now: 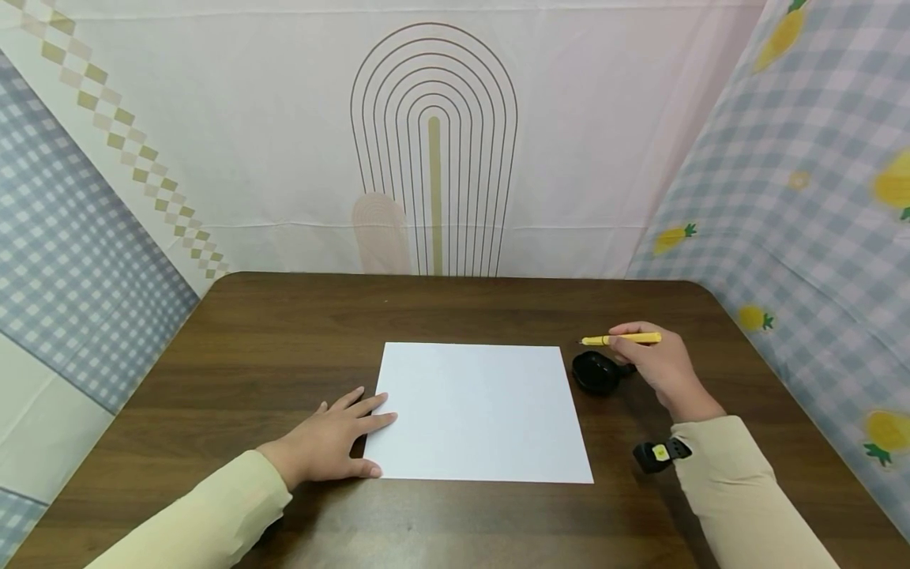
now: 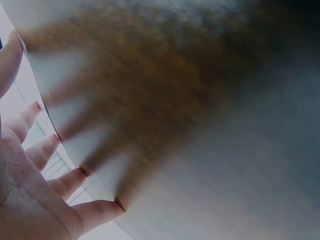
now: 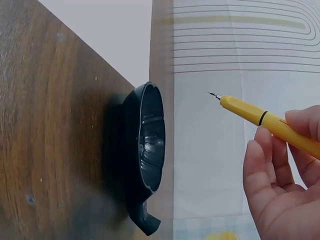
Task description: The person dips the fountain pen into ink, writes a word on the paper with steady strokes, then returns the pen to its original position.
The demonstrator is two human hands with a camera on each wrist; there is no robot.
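A blank white sheet of paper (image 1: pixel 479 415) lies flat on the brown table (image 1: pixel 320 316). My left hand (image 1: pixel 329 437) rests at its left edge with fingers spread, some fingertips over the paper; the left wrist view shows the fingers (image 2: pixel 102 212) touching down on a surface. My right hand (image 1: pixel 657 363) pinches a yellow fountain pen (image 1: pixel 622 339), held above the table with its nib toward the left. In the right wrist view the dark, pointed nib of the pen (image 3: pixel 275 122) is uncapped. Just below that hand stands a small black scalloped dish (image 1: pixel 596 373) with a short handle.
The dish sits close to the right edge of the paper. A white cloth (image 1: pixel 284 142) with line arches hangs behind the table, and blue checked cloths (image 1: pixel 796 237) hang at both sides. A black wrist device (image 1: pixel 661 454) is at the right cuff.
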